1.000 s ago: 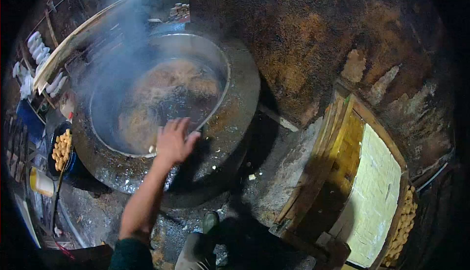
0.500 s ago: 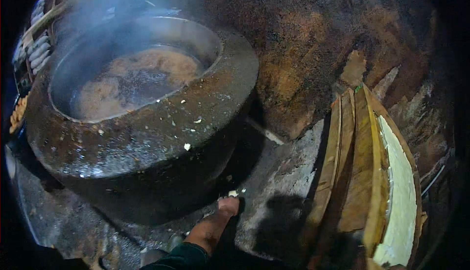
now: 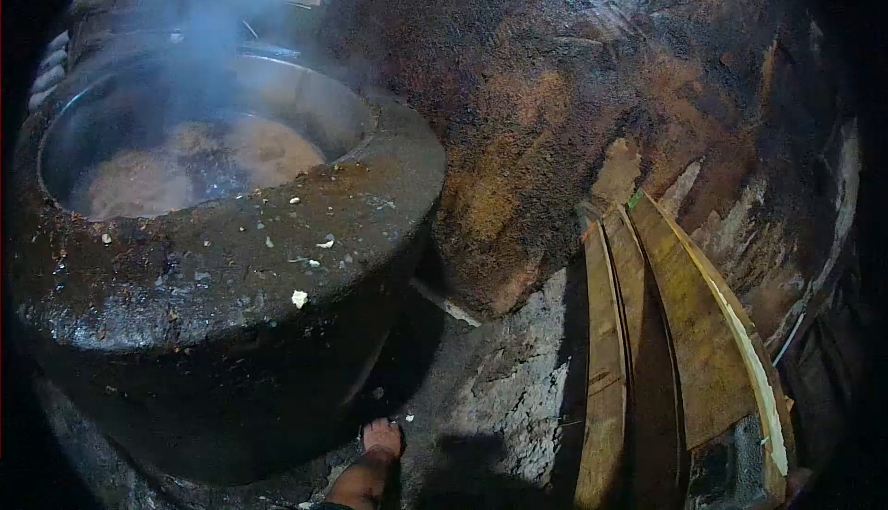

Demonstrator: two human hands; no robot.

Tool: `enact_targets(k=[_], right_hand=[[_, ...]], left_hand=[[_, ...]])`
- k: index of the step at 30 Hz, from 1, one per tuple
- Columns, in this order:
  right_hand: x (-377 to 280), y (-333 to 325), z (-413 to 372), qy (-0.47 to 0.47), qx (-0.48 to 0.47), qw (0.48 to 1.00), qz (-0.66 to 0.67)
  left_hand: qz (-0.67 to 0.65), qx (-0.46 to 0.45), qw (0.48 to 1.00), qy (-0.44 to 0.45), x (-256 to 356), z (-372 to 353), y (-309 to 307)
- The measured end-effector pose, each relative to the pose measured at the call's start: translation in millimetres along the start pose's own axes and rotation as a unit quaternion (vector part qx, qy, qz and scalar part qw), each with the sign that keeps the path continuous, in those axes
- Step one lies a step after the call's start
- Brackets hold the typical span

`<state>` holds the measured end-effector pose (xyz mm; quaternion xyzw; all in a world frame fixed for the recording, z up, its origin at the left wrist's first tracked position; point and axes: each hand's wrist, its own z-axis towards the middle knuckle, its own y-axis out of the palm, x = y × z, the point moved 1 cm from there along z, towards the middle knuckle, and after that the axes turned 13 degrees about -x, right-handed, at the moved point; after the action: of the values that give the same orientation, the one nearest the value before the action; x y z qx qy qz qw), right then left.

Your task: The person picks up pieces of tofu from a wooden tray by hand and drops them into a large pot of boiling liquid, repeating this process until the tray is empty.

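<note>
Left hand point(image 3: 381, 438) is low over the floor point(image 3: 490, 390), near the foot of the masonry stove point(image 3: 370, 223), fingers apparently curled; we cannot tell whether they enclose anything. Right hand not made out. A small white crumb point(image 3: 409, 417) lies on the floor just beside the fingers; a white lump point(image 3: 299, 299) sits near the stove top's outer edge. For a clean pick-up, we judge it best to pinch lightly with the fingertips, lift straight up without smearing on the floor, and keep the forearm off the stove's side. Compared with the earlier frame: the larger white piece ahead of the fingers is no longer visible; our view has shifted, and the white slab point(image 3: 769, 399) in the wooden frame point(image 3: 689, 325) shows only as a narrow strip.
</note>
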<state>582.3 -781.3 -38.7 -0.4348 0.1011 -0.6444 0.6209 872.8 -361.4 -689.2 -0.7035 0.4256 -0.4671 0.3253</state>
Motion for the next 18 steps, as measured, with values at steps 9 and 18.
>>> enact_targets(k=[9,18], right_hand=[[-73.0,-10.2,43.3,0.06,0.026,0.998,0.011],[-86.1,40.1,89.3,0.0,0.095,0.994,0.045]], left_hand=[[0.056,0.056,0.994,0.08,-2.4,8.7,10.7],[-0.351,-0.014,0.933,-0.079,69.7,-79.1,-161.0]])
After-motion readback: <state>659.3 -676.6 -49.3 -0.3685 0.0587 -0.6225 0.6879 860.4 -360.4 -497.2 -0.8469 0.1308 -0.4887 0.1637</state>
